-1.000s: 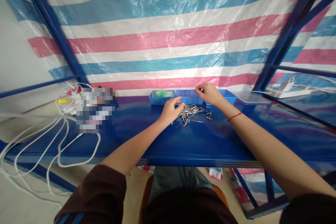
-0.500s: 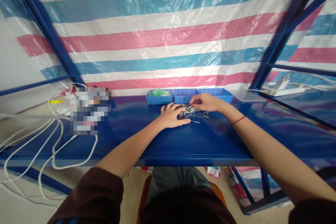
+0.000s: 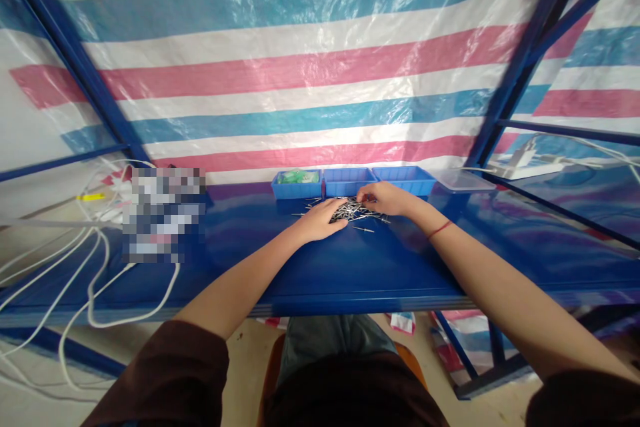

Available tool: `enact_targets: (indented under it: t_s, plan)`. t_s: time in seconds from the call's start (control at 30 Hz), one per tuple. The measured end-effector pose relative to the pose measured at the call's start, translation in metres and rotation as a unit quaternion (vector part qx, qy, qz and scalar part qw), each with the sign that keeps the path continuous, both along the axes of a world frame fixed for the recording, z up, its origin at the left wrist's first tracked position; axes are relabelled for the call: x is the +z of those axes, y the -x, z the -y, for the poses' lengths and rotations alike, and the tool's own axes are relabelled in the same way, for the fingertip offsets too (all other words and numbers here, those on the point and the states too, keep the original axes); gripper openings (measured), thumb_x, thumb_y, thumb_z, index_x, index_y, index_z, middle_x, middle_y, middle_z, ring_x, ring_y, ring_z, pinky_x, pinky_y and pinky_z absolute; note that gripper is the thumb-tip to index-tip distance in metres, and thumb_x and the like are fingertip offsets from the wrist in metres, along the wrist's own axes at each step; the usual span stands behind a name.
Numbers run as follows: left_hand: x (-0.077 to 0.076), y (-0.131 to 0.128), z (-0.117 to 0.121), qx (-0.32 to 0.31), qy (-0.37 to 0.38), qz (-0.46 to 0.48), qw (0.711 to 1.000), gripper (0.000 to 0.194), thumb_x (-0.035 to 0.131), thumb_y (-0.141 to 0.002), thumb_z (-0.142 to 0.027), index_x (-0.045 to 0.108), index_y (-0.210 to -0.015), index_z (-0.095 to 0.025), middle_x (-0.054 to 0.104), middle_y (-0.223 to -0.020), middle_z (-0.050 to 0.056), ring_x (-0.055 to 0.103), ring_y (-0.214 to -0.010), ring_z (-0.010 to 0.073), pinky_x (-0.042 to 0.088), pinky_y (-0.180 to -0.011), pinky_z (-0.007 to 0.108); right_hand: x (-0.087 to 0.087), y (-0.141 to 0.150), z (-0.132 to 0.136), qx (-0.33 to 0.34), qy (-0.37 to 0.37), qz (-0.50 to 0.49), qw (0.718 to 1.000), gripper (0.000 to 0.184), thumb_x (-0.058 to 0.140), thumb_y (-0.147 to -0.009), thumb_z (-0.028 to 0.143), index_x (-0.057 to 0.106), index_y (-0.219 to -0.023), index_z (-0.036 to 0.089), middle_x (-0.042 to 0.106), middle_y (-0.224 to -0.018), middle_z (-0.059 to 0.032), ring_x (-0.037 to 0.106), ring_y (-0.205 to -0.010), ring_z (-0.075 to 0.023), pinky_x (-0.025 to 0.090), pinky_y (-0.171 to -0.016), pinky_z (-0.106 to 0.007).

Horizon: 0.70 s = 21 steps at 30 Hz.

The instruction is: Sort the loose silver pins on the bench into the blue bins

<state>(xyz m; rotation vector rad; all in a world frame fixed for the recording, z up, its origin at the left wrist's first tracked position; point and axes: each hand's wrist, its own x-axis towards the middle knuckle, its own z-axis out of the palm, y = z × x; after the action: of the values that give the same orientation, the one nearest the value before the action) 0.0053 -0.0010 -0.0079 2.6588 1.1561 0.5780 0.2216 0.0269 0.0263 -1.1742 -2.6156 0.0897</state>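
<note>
Many rivets (image 3: 356, 212) heaped near bins (image 3: 341, 190), probably for short reach; hemmed by left hand (image 3: 321, 219), thumb spread, likely against scatter; fingered by curled right hand (image 3: 387, 198), hold unclear.

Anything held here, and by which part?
Cannot tell for the right hand: any grip at the pile of metal pins is hidden. The left hand, spread at the pile's edge, shows no hold.

We find slender, silvery metal pins (image 3: 356, 211) heaped loosely on the counter (image 3: 320, 277), crossing at mixed angles; one stray pin (image 3: 363, 229) lies just apart, at the heap's six o'clock.
</note>
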Motion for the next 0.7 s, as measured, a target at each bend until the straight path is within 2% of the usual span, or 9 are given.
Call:
enact_targets:
  t_s: [0.17,0.3,0.4,0.57,0.7]
  plan:
    - [0.002,-0.001,0.002,0.038,-0.043,0.015,0.998,0.052,0.046,-0.081,-0.029,0.039,-0.131,-0.018,0.047,-0.13,0.009,0.045,-0.12,0.0213,0.034,-0.102,0.032,0.004,-0.005,0.002,-0.06,-0.006,0.0,0.998,0.025,0.05,-0.067,0.007,0.066,-0.083,0.015,0.069,-0.083,-0.0051,0.061,-0.072,-0.016,0.044,-0.068,-0.024]
    - [0.005,0.001,0.004,0.098,-0.048,-0.039,0.993,0.052,0.045,-0.081,-0.044,0.042,-0.129,-0.024,0.043,-0.134,0.009,0.04,-0.124,0.0266,0.028,-0.104,0.044,-0.003,-0.003,0.001,-0.043,-0.015,-0.024,0.999,0.025,0.051,-0.072,0.014,0.067,-0.091,0.015,0.068,-0.092,-0.007,0.061,-0.081,-0.0186,0.045,-0.075,-0.027]
    - [0.004,0.002,0.004,0.091,-0.004,-0.072,0.993,0.053,0.039,-0.081,-0.056,0.044,-0.126,-0.029,0.038,-0.139,0.007,0.034,-0.128,0.0285,0.022,-0.105,0.051,-0.007,0.003,0.003,-0.004,0.011,-0.035,0.999,0.025,0.052,-0.075,0.022,0.067,-0.095,0.017,0.068,-0.099,-0.0066,0.061,-0.088,-0.0199,0.045,-0.079,-0.029]
    - [0.003,0.0,0.006,0.039,-0.007,-0.015,0.999,0.038,0.048,-0.079,-0.048,0.055,-0.108,-0.026,0.052,-0.121,0.004,0.048,-0.114,0.023,0.033,-0.101,0.039,-0.002,0.006,0.009,0.0,0.05,-0.027,0.998,0.017,0.055,-0.068,0.015,0.067,-0.08,0.018,0.068,-0.082,-0.0031,0.061,-0.074,-0.0162,0.045,-0.069,-0.025]
    - [0.006,-0.002,0.009,0.02,-0.01,0.031,0.999,0.024,0.054,-0.073,-0.028,0.056,-0.096,-0.021,0.056,-0.105,0.005,0.053,-0.102,0.0195,0.04,-0.094,0.033,0.0,0.0,0.007,-0.019,0.049,-0.019,0.998,0.023,0.052,-0.062,0.006,0.066,-0.077,0.017,0.066,-0.073,-0.003,0.058,-0.066,-0.015,0.043,-0.062,-0.024]
